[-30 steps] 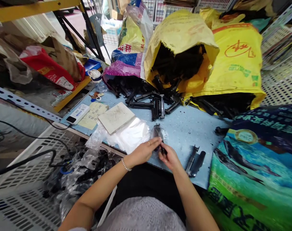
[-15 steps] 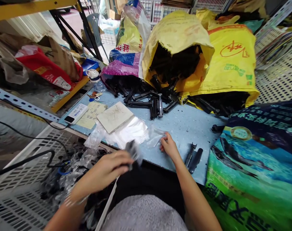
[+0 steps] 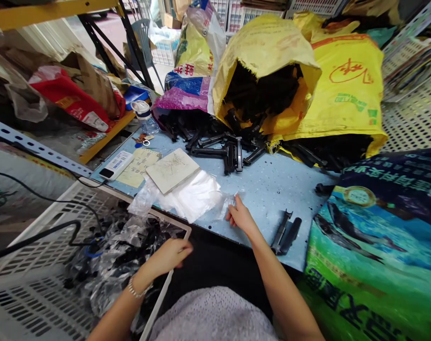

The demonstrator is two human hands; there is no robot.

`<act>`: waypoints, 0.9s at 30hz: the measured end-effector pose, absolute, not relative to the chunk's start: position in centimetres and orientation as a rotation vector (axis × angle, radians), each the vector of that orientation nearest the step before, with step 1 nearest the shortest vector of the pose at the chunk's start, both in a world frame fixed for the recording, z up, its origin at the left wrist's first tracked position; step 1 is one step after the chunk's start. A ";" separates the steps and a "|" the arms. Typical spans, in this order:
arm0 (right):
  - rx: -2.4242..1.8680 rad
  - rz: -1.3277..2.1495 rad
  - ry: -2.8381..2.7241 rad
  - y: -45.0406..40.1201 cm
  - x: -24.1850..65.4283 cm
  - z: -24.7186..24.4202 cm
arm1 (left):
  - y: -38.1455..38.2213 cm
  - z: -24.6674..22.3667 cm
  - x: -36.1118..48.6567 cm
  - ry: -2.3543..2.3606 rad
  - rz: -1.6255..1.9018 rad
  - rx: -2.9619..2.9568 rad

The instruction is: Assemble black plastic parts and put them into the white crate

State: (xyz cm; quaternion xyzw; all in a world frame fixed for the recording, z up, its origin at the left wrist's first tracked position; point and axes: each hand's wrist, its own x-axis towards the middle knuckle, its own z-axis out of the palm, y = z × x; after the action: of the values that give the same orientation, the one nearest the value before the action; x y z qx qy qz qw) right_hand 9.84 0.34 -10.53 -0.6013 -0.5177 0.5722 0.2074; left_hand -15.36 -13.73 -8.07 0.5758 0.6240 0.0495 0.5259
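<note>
Left hand (image 3: 171,258) over rim of crate (image 3: 52,303), fingers loosely bent; inner side is partly hidden, so cannot tell if it holds something. Crate contains black parts with clear plastic (image 3: 110,279). Right hand (image 3: 241,215) above near edge of table (image 3: 265,192), thumb and fingers closed together on clear bag (image 3: 226,204). Bag lies just beside bag stack (image 3: 203,196), on which pad (image 3: 172,170) rests. Two black pieces (image 3: 288,234) lie on table, right of right hand. Behind, black parts (image 3: 239,154) lie before open yellow sack (image 3: 268,45).
</note>
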 end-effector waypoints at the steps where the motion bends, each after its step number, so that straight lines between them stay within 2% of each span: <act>1: -1.666 1.612 -1.405 0.2 9.6 -10.3 | -11.6 -7.6 -12.5 1.302 0.362 1.318; 3: -1.628 1.625 -1.379 -0.3 10.1 -9.7 | -6.9 -7.1 -6.8 1.135 0.741 1.224; 5: -1.597 1.532 -1.493 -1.2 12.7 -8.6 | -2.8 -7.6 -2.3 1.253 0.910 1.307; 7: -1.618 1.229 -1.768 -2.4 17.1 -7.4 | -0.3 -8.5 0.5 1.379 0.896 1.626; 10: -1.703 0.520 -2.264 -4.4 24.7 -5.9 | 0.6 -10.0 1.8 1.433 0.746 2.096; 13: -1.785 0.188 -2.516 -5.8 29.5 -5.4 | 0.5 -10.8 1.3 1.384 0.740 2.149; 16: -1.819 0.393 -2.432 -6.1 30.1 -5.4 | 1.3 -10.9 0.1 1.236 0.879 1.842; 19: -1.865 0.976 -1.782 -5.7 27.4 -5.4 | 2.4 -10.5 -1.1 1.148 0.985 1.441; 23: -1.279 1.729 -0.970 -4.3 20.9 -5.6 | 2.7 -10.0 -1.0 1.145 0.997 1.158; 25: -1.083 1.917 -0.840 -3.3 18.1 -6.0 | 2.4 -9.9 -0.8 1.155 1.027 1.116; 27: -1.041 1.944 -0.773 -2.3 16.7 -6.3 | 2.3 -9.8 -1.2 1.122 1.067 1.063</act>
State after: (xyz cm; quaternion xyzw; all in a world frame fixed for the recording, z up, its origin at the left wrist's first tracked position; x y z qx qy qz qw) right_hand 16.66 -2.32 -6.32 -0.4100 -0.3043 0.7656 0.3914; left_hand -1.25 2.28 -9.78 0.4567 0.4823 0.4583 0.5905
